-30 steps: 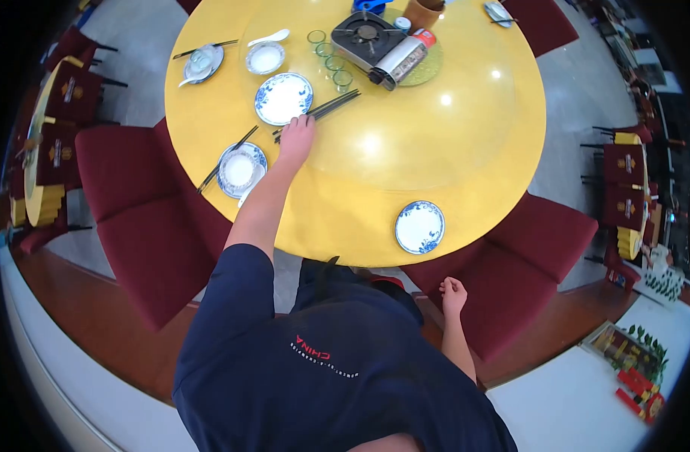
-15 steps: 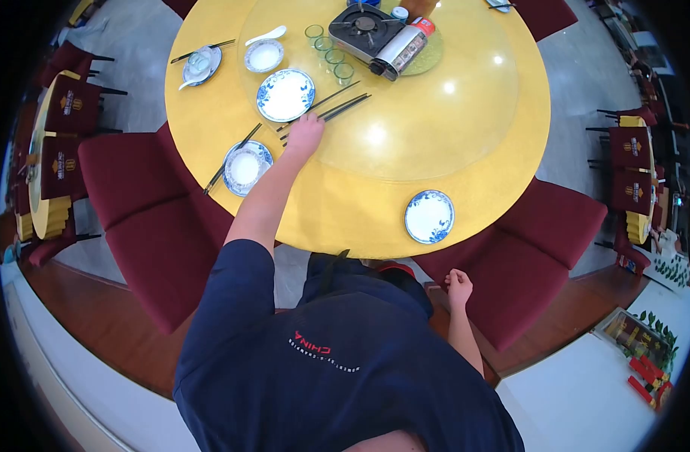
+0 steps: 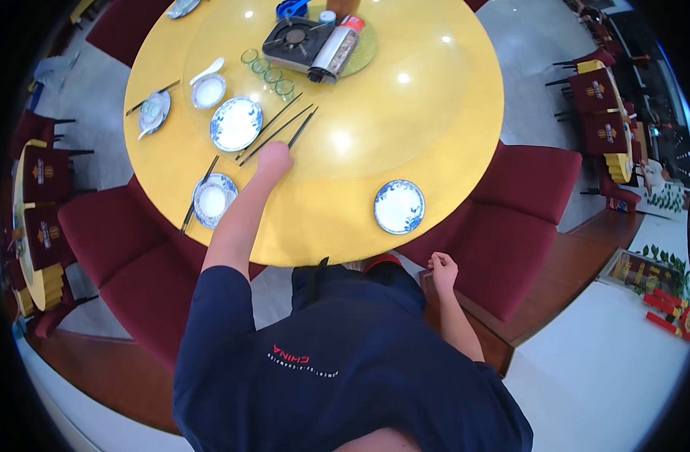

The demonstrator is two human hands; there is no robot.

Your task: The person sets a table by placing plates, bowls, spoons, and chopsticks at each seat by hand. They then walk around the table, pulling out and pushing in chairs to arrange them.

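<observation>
While left hand (image 3: 272, 160) curls over the chopsticks' (image 3: 283, 128) near ends, grip unclear | chopsticks lie on table (image 3: 420, 128) beside plate (image 3: 236, 123), long axis running away up-right | right hand (image 3: 441, 270) loosely fisted, empty, off-table, farther.

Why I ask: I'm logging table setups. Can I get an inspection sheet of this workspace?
Surface: round yellow table with a clear turntable.
Job's things: dark chopsticks fanned out beside a blue-patterned plate.
Clutter: gas stove, green glasses, second plate, bowl on a saucer.
Hands: left hand on the chopsticks' near ends, grip unclear; right hand fisted, off the table.
Cables: nothing seen.
Surroundings: red chairs, pale floor.
</observation>
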